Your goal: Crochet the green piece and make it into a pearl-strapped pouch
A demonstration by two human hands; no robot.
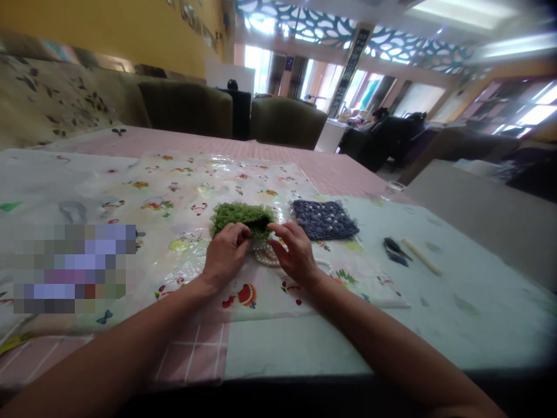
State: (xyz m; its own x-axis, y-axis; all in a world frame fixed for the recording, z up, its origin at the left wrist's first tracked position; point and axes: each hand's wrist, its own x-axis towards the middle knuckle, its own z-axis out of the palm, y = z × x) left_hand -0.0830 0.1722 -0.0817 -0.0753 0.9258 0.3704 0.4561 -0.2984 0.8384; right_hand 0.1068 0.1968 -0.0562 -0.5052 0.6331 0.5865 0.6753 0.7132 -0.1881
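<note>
A green ruffled crocheted pouch (230,215) lies in front of me on the patterned plastic cover, its dark mouth turned toward me. At the near left edge of that mouth, my left hand (228,249) is closed in a pinch on the pouch. My right hand (296,252) has its curved fingertips and thumb at the mouth's right edge, holding it apart. Under and between my hands lies a strand of pale beads (266,256), partly hidden by them. To the right rests a blue-grey crocheted piece (324,219) dotted with white beads.
Dark-handled snips (395,251) and a pale stick (422,257) lie on the right of the table. A blurred-out patch (73,270) covers something at the left. Chairs (287,119) stand beyond the far edge; a small clear dish (395,187) sits at back right.
</note>
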